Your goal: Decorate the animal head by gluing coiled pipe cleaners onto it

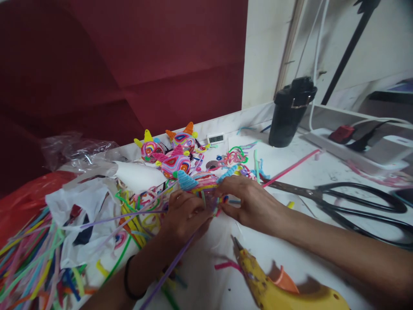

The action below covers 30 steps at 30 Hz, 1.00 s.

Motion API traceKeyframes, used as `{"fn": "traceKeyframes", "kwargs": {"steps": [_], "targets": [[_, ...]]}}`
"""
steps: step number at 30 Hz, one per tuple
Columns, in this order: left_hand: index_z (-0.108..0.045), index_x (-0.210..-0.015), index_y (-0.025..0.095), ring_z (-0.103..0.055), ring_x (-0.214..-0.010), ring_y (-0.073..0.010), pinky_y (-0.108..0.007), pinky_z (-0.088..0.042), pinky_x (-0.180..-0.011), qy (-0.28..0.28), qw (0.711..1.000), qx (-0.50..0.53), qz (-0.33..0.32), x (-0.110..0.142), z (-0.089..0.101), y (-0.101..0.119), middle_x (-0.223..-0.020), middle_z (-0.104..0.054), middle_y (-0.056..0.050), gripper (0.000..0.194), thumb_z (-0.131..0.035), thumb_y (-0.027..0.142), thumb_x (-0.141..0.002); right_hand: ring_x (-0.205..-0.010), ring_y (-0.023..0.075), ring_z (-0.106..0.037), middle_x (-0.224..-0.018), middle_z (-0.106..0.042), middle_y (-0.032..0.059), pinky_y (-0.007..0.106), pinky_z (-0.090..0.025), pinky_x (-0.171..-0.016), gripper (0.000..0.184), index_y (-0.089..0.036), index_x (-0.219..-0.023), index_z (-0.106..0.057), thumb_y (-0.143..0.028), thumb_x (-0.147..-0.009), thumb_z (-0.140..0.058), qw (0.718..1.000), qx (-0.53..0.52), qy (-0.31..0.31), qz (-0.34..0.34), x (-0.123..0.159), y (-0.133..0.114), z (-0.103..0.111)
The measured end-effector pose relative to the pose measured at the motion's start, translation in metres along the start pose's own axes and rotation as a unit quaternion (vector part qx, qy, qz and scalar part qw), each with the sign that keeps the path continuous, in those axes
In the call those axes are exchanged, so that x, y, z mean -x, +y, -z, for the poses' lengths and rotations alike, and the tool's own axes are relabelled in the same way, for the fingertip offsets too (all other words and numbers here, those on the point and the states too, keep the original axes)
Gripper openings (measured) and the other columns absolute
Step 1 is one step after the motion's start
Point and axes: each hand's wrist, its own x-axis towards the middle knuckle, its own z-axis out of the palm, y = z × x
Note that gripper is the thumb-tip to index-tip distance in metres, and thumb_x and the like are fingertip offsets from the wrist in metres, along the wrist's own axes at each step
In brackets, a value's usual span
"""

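Note:
My left hand (185, 215) and my right hand (248, 202) meet over a small colourful pipe-cleaner piece (206, 189) on the white table (290, 172), fingers pinched on it from both sides. A purple pipe cleaner (167, 271) runs from under my left hand down toward me. Behind the hands lie three finished coiled figures with horns: a pink and yellow one (150, 148), a pink and red one (174, 163) and one with orange horns (183, 137).
A yellow glue gun (274, 288) lies near the front. Large black scissors (348, 202) rest at the right. A black flask (290, 112) and a power strip (355, 146) stand behind. Loose pipe cleaners (32, 262) and plastic bags (84, 211) crowd the left.

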Motion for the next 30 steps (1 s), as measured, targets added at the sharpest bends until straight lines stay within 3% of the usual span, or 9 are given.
{"fn": "traceKeyframes", "kwargs": {"steps": [11,16,19,22,25,28,30], "targets": [[-0.064,-0.111,0.024,-0.056,-0.095,-0.0186,-0.041,-0.042,-0.095,-0.041,0.999,0.013,-0.009,0.009,0.005,-0.004,-0.096,-0.062,-0.003,0.028,-0.065,0.014,-0.085,-0.081,0.0224,-0.061,-0.083,-0.065,0.0050,0.033,-0.045,-0.071,0.013,-0.015,-0.087,-0.062,-0.011,-0.078,-0.070,0.999,0.040,0.020,-0.009,-0.001,0.000,-0.008],[-0.060,-0.108,0.023,-0.054,-0.099,-0.0205,-0.041,-0.044,-0.092,-0.002,1.000,0.024,0.015,0.014,0.009,-0.008,-0.101,-0.056,-0.005,0.025,-0.063,0.015,-0.085,-0.082,0.0234,-0.061,-0.084,-0.065,0.0054,0.035,-0.044,-0.074,0.013,-0.015,-0.088,-0.062,-0.011,-0.077,-0.069,0.999,0.040,0.019,-0.019,-0.001,-0.001,-0.011],[-0.052,-0.111,0.022,-0.051,-0.110,-0.0256,-0.046,-0.043,-0.098,0.038,0.997,0.035,0.059,0.019,0.008,-0.014,-0.112,-0.051,-0.008,0.035,-0.070,0.024,-0.080,-0.082,0.0236,-0.061,-0.084,-0.064,0.0054,0.036,-0.044,-0.074,0.012,-0.015,-0.087,-0.061,-0.011,-0.078,-0.068,0.999,0.040,0.018,-0.018,-0.002,-0.001,-0.012],[-0.044,-0.123,0.019,-0.045,-0.122,-0.0304,-0.050,-0.041,-0.105,0.049,0.989,0.053,0.125,0.024,0.005,-0.021,-0.126,-0.045,-0.013,0.060,-0.076,0.032,-0.074,-0.081,0.0231,-0.061,-0.083,-0.064,0.0051,0.035,-0.043,-0.073,0.011,-0.016,-0.087,-0.060,-0.012,-0.078,-0.066,0.999,0.040,0.018,-0.013,-0.002,0.000,-0.012],[-0.041,-0.128,0.021,-0.044,-0.127,-0.0313,-0.051,-0.041,-0.106,0.058,0.976,0.091,0.188,0.026,0.001,-0.026,-0.132,-0.042,-0.014,0.070,-0.079,0.036,-0.071,-0.082,0.0228,-0.060,-0.083,-0.064,0.0047,0.034,-0.043,-0.073,0.013,-0.016,-0.087,-0.059,-0.011,-0.077,-0.066,0.999,0.045,0.018,-0.014,-0.003,-0.001,-0.012],[-0.035,-0.135,0.024,-0.042,-0.134,-0.0320,-0.049,-0.043,-0.106,0.065,0.942,0.194,0.265,0.026,-0.004,-0.028,-0.143,-0.036,-0.016,0.082,-0.081,0.043,-0.070,-0.082,0.0223,-0.060,-0.083,-0.064,0.0045,0.034,-0.043,-0.074,0.014,-0.017,-0.088,-0.059,-0.011,-0.077,-0.066,0.999,0.045,0.016,-0.013,-0.004,-0.001,-0.012],[-0.026,-0.141,0.025,-0.040,-0.137,-0.0317,-0.048,-0.040,-0.109,0.045,0.898,0.284,0.332,0.023,-0.006,-0.027,-0.148,-0.033,-0.017,0.094,-0.083,0.046,-0.069,-0.081,0.0220,-0.060,-0.084,-0.065,0.0046,0.034,-0.043,-0.074,0.014,-0.017,-0.089,-0.059,-0.012,-0.078,-0.066,0.999,0.046,0.014,-0.016,-0.004,-0.001,-0.012]]}}
